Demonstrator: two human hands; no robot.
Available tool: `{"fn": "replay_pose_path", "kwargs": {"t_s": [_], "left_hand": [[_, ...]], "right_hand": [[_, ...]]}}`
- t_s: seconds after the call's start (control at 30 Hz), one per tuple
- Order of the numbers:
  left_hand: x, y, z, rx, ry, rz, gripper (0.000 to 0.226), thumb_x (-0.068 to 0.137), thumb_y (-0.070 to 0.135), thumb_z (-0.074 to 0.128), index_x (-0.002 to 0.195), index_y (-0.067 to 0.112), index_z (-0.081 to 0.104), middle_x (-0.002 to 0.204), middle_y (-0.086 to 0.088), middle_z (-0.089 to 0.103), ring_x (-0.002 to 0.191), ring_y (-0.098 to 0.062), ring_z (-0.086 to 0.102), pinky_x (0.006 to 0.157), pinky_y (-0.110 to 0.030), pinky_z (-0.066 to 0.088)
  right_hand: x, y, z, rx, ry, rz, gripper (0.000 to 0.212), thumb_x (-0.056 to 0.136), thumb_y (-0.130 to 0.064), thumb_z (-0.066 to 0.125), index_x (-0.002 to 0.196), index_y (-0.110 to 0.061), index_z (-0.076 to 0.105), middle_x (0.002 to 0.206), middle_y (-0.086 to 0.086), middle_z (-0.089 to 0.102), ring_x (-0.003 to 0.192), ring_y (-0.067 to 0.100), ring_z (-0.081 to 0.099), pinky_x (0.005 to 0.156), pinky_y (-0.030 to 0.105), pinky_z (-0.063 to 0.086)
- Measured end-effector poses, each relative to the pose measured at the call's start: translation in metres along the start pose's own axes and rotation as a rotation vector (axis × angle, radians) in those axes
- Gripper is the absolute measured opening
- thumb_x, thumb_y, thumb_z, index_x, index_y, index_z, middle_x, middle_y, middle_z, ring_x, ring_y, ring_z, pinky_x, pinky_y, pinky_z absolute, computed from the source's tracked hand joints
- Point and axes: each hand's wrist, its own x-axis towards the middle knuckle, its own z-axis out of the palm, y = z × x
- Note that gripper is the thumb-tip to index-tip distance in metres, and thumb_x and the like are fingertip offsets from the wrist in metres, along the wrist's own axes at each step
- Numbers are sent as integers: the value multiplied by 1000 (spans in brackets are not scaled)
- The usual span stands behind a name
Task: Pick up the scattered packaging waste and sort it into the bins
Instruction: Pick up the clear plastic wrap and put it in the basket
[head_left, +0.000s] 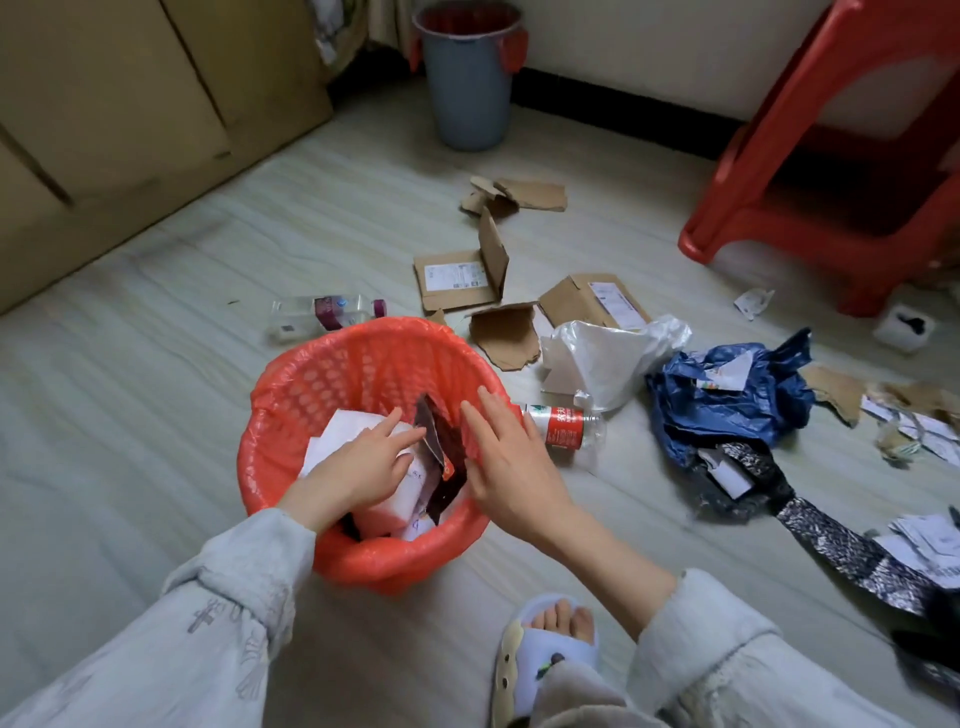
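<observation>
A red mesh bin (311, 395) lined with a red bag stands on the floor in front of me. It holds white packaging (343, 431) and a dark foil wrapper (441, 447). My left hand (363, 462) reaches into the bin and presses flat on the white packaging. My right hand (498, 457) lies with straight fingers on the bin's right rim, holding nothing. A grey bin (467, 88) with a red liner stands at the far wall. Two plastic bottles lie near the red bin: a clear bottle (322, 314) behind it and a red-labelled bottle (563, 426) to its right.
Torn cardboard pieces (462, 280) and a flattened box (592, 301) lie beyond the bin. A white plastic bag (608, 358), a blue bag (727, 395) and silver-black foil (831, 540) spread at the right. A red stool (831, 156) stands far right; a cabinet (130, 130) at left. My slippered foot (550, 654) is below.
</observation>
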Motion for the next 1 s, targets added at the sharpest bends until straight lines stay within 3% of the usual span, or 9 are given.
{"fn": "replay_pose_path", "kwargs": {"t_s": [0.13,0.33,0.5,0.63,0.7,0.8,1.0], "left_hand": [[-26,26,-32,-34,111,100,38,98,18,36,136,19,44,146,-4,36,134,-19,34,105,-30,29],[-43,94,-63,-81,267,338,34,95,19,43,128,20,52,133,0,49,123,-19,46,103,-34,36],[-53,191,-65,-62,182,583,34,96,19,43,129,21,50,131,-1,51,117,-16,49,97,-26,37],[-62,266,-58,-39,131,725,34,97,18,42,129,20,51,131,0,52,114,-16,51,94,-23,38],[-64,299,-51,-24,99,765,34,97,17,43,130,19,51,130,-1,52,113,-17,52,95,-25,40],[-70,352,-29,19,42,847,34,97,17,43,129,18,51,127,-4,54,112,-19,53,94,-27,41],[-71,425,34,71,-86,956,33,96,16,42,127,18,53,125,-4,57,111,-20,54,91,-23,39]], "right_hand": [[-15,-2,-42,75,-6,40,54,91,-15,43,143,-13,30,148,8,32,131,28,37,106,42,31],[-66,22,-110,16,-138,209,50,97,-24,41,144,-17,27,143,9,41,128,26,42,104,36,35],[-139,53,-154,-77,-155,384,47,96,-26,40,142,-16,31,138,9,48,123,27,47,97,36,41],[-195,81,-186,-138,-178,486,29,95,-26,38,119,-14,48,117,10,59,106,30,54,75,33,42],[-226,98,-198,-118,-173,535,30,96,-27,38,120,-14,51,118,9,60,105,30,55,82,37,46],[-286,133,-208,-107,-176,663,38,97,-29,39,131,-16,48,132,8,54,119,29,49,97,36,41],[-377,198,-196,37,-85,863,35,96,-26,41,127,-17,53,131,8,55,119,28,48,97,34,40]]}}
